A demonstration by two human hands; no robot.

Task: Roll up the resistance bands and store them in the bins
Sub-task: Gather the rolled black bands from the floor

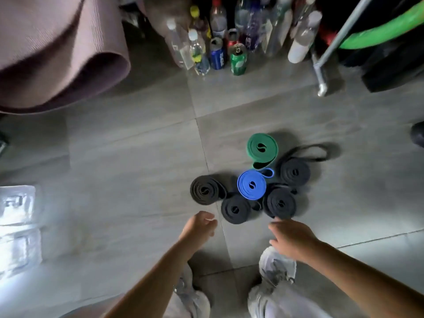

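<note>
Six rolled resistance bands lie clustered on the grey tiled floor: one blue flat-rubber coil, one green flat-rubber coil and four black ones. Taking the blue coil as the dial's centre, the green one stands at 1 o'clock. The black coils sit at 2 o'clock, 4 o'clock, 7 o'clock and 9 o'clock. A loose black loop trails from the 2 o'clock coil.

Beyond the 7 o'clock coil, the left hand hangs above the floor with its fingers loosely curled and holding nothing. The right hand reaches from 5 o'clock with straight, spread fingers. Its tips lie at the near edge of the 4 o'clock coil, though blur hides whether they touch.

Two grey shoes stand at 6 o'clock. Far out at 12 o'clock stands a crowd of plastic bottles and three drink cans. A mauve rolled mat is at 10 o'clock, and pale plastic containers are at 9 o'clock.
</note>
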